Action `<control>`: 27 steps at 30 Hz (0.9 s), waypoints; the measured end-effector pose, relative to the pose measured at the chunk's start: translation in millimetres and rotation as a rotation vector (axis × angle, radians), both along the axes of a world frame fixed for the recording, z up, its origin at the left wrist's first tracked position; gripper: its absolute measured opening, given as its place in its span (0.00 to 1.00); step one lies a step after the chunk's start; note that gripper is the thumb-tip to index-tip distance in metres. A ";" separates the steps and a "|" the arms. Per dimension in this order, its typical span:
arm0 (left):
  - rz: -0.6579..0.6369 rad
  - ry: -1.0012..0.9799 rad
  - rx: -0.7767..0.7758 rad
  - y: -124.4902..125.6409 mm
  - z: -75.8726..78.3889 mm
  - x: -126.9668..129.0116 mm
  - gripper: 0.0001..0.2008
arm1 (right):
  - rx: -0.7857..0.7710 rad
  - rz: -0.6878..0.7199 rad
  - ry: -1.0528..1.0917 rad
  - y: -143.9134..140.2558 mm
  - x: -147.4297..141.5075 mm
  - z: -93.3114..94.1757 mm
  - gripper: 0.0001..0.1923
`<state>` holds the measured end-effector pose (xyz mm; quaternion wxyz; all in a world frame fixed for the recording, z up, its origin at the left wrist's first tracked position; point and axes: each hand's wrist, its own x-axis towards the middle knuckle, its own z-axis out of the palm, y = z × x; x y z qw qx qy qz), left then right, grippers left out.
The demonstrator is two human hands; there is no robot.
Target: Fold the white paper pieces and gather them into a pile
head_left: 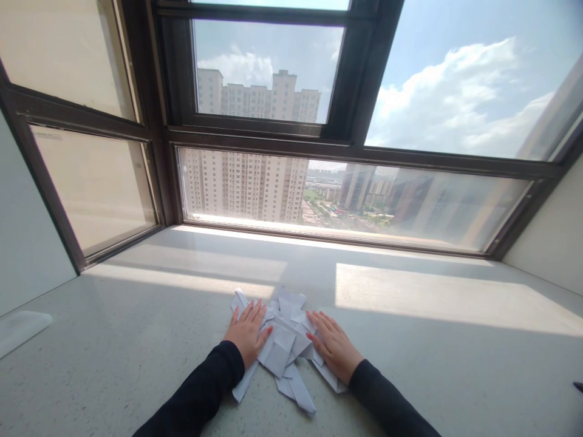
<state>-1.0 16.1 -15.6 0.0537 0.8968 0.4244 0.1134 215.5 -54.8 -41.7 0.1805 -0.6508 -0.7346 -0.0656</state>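
Note:
A loose heap of folded white paper pieces [283,343] lies on the pale stone window ledge [136,340]. My left hand [248,334] rests flat on the left side of the heap, fingers spread and pointing away from me. My right hand [332,346] lies flat on the right side, fingers angled toward the middle of the pile. Both palms press down on the paper; neither hand grips a piece. Dark sleeves cover both forearms. Parts of the paper are hidden under my hands.
A dark-framed window [255,136] runs along the far edge of the ledge, with tall buildings and sky beyond. A pale flat object [18,328] lies at the far left. Sunlit patches cross the ledge. A small dark tip [578,386] shows at the right edge.

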 end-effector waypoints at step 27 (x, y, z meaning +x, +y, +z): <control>0.005 -0.010 0.007 0.5 -2.0 0.4 0.25 | 0.001 0.000 0.006 0.1 0.4 -0.9 0.22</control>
